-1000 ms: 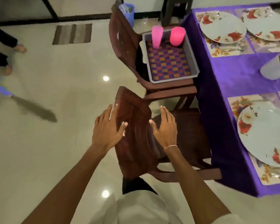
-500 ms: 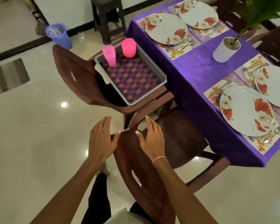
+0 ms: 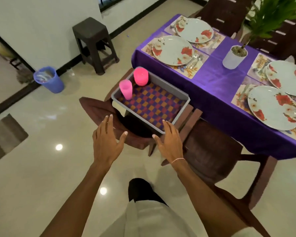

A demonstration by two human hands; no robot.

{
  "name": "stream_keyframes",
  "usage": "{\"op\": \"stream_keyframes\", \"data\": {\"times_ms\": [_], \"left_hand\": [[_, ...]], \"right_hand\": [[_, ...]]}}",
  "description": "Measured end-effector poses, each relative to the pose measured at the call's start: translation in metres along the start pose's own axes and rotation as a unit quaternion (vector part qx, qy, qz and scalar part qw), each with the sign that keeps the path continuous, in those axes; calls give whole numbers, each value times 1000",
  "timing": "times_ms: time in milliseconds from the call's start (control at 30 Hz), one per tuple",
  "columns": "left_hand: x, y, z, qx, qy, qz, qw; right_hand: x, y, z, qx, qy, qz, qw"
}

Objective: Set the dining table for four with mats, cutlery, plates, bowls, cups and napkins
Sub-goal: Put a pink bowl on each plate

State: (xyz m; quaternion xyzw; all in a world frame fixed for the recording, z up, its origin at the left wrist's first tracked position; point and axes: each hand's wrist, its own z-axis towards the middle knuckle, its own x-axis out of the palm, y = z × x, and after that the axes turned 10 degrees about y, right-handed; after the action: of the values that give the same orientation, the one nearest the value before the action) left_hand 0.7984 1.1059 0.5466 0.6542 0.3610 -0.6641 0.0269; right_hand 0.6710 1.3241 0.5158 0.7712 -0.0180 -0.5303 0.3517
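Checking the hidden parts first: what are we failing to read? (Obs. 1)

We are losing the cutlery (image 3: 196, 58) to blur; forks or spoons, we are not telling them apart. The frame edge is cutting off the rightmost plate (image 3: 287, 77) and the striped rug (image 3: 5, 134). The grey tray (image 3: 137, 115) is hiding the seat of the chair (image 3: 99, 108) that is carrying it. (Obs. 2)

How are the hands lying? (Obs. 1)

Both are hanging released, fingers spread, grasping nothing. The left hand (image 3: 106, 142) is hovering over that chair's backrest. The right hand (image 3: 169, 142) is overlapping the tray's near corner with its fingertips; we are not able to say whether they are touching. (Obs. 2)

Where are we finding the task items? (Obs. 1)

The pink cups (image 3: 126, 89) are standing stacked in the tray's far left corner, on a checked cloth (image 3: 152, 105). Just beside them a squat pink stack (image 3: 140, 76) is sitting, bowls as far as we are making out. Three more plates (image 3: 173, 50) are lying on floral mats (image 3: 186, 70) on the purple table (image 3: 217, 82). (Obs. 2)

What is standing around? (Obs. 1)

A potted plant (image 3: 234, 57) is sitting between the plate pairs. A second chair (image 3: 212, 151) is standing at the table, just right of the right hand. A dark stool (image 3: 94, 43) and a blue bin (image 3: 49, 79) are standing by the wall. (Obs. 2)
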Motion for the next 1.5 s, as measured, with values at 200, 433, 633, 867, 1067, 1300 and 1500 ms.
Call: {"op": "stream_keyframes", "data": {"times_ms": [200, 433, 633, 867, 1067, 1300, 1500], "left_hand": [[-36, 66, 86, 20, 14, 12, 1000], [-62, 116, 217, 81, 77, 57, 992], [-75, 135, 308, 113, 155, 60, 980], [-60, 109, 399, 190, 265, 68, 943], [-28, 87, 492, 237, 344, 49, 907], [19, 65, 618, 272, 432, 36, 859], [75, 34, 684, 349, 454, 69, 817]], "right_hand": [[30, 66, 78, 14, -26, 12, 999], [77, 118, 185, 87, -43, 59, 994], [98, 156, 246, 174, -57, 120, 976], [97, 164, 295, 278, -120, 219, 928], [97, 155, 347, 367, -176, 304, 861], [99, 147, 417, 479, -238, 402, 744], [113, 115, 478, 498, -219, 457, 704]]}}
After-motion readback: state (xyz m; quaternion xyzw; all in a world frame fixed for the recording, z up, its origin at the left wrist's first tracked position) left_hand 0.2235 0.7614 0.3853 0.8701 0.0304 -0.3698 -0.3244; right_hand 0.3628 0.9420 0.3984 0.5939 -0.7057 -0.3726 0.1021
